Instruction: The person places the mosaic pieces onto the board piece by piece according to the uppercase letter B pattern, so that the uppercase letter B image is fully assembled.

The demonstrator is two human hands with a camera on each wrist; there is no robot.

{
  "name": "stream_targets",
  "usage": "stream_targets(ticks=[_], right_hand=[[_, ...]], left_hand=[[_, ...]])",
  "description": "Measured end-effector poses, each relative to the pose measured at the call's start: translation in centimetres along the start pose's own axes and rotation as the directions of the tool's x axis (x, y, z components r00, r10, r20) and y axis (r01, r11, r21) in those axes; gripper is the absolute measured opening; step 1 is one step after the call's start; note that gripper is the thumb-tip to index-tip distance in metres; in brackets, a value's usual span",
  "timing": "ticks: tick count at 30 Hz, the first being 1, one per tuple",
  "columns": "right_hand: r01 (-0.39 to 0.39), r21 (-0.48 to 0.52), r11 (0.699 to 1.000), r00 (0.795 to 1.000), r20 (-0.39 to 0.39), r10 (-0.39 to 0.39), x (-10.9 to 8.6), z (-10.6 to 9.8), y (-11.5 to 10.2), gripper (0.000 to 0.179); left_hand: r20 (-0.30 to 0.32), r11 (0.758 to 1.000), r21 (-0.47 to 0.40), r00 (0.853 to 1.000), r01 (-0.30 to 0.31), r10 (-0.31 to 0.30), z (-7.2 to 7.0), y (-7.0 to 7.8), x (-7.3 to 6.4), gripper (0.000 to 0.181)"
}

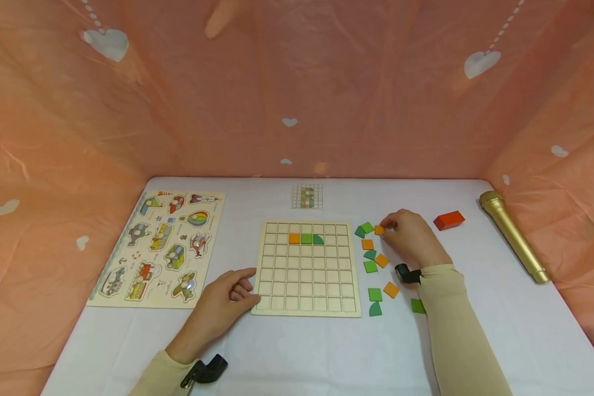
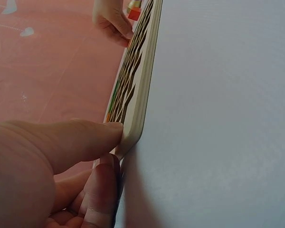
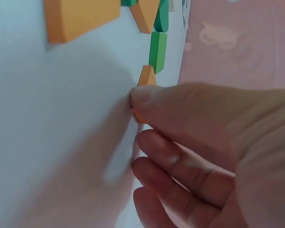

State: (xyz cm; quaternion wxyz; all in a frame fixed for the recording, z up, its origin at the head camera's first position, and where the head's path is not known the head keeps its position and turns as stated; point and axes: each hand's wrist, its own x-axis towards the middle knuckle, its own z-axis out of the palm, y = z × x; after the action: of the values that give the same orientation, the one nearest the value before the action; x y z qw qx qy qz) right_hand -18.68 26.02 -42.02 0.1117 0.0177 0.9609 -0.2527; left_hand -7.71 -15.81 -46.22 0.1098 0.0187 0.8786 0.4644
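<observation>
A light wooden grid board [image 1: 307,315] lies on the white table, with an orange square tile [image 1: 294,238], a green square tile [image 1: 307,238] and a dark green quarter-round tile [image 1: 318,240] in one of its upper rows. My left hand [image 1: 230,294] holds the board's left edge near the front corner, thumb against the rim [image 2: 133,128]. Right of the board, my right hand [image 1: 410,237] pinches an orange square tile [image 3: 146,76] between thumb and fingers, at the far end of the loose tiles. That tile looks close to the tabletop; whether it touches cannot be told.
Several loose orange and green tiles [image 1: 374,295] lie right of the board. Behind it is a small pattern card [image 1: 307,197]. A picture puzzle board [image 1: 168,247] lies left. A red block [image 1: 449,220] and a gold cylinder [image 1: 515,236] are at the right. Orange curtains surround the table.
</observation>
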Motion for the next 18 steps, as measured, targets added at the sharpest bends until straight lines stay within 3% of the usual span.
stream_targets(ticks=[6, 10, 14, 18], right_hand=[[0.017, -0.005, 1.000, 1.000, -0.019, -0.018, -0.4, -0.5, -0.8, 0.028], [0.038, 0.030, 0.999, 0.999, 0.008, -0.039, -0.6, -0.2, -2.4, 0.026], [0.147, 0.014, 0.989, 0.989, 0.021, -0.148, -0.5, 1.2, -4.6, 0.024], [0.290, -0.052, 0.956, 0.957, -0.007, -0.290, -0.5, 3.1, -6.0, 0.023]], left_hand=[[0.000, 1.000, 0.003, 1.000, -0.006, 0.006, -0.1, -0.1, 0.0, 0.057], [-0.001, 1.000, 0.005, 1.000, -0.009, 0.009, -0.1, -0.1, -0.1, 0.057], [-0.004, 1.000, 0.004, 1.000, -0.009, 0.009, -0.2, -0.1, -0.1, 0.057], [0.002, 1.000, -0.007, 1.000, -0.007, 0.007, -0.1, 0.0, -0.1, 0.057]])
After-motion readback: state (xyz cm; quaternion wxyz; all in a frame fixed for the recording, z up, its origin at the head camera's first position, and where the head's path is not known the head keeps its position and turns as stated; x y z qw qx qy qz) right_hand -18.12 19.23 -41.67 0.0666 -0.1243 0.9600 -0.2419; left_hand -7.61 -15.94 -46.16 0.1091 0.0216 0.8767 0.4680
